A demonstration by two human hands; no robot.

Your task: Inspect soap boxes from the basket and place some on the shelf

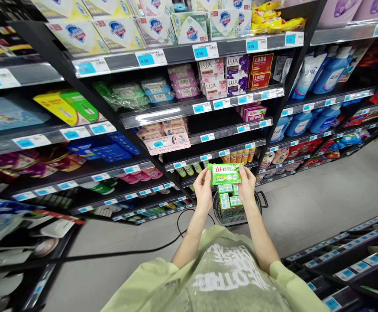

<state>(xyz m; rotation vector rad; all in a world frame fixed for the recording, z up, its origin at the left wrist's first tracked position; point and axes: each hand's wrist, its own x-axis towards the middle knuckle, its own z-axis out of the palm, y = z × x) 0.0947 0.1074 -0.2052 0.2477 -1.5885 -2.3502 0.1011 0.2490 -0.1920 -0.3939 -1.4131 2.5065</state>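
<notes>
Between my two hands is a green and white wrapped bar of laundry soap (pixel 227 173), held up flat with its printed face toward me. My left hand (pixel 203 187) pinches its left end, and my right hand (pixel 247 184) grips the right end. Below the bar, a grey shopping basket (pixel 235 222) stands on the floor, partly hidden by the bar and my right arm. Several green and white packs (pixel 225 200) of similar look are stacked inside it.
Shelves ahead carry boxed soaps (pixel 119 32), LUX boxes (pixel 212 80), soap dishes (pixel 156 90) and blue detergent bottles (pixel 333 71). A pink display card (pixel 166 143) juts from one shelf. A black cable (pixel 127 251) crosses the lower left. More shelving (pixel 354 260) stands at the lower right.
</notes>
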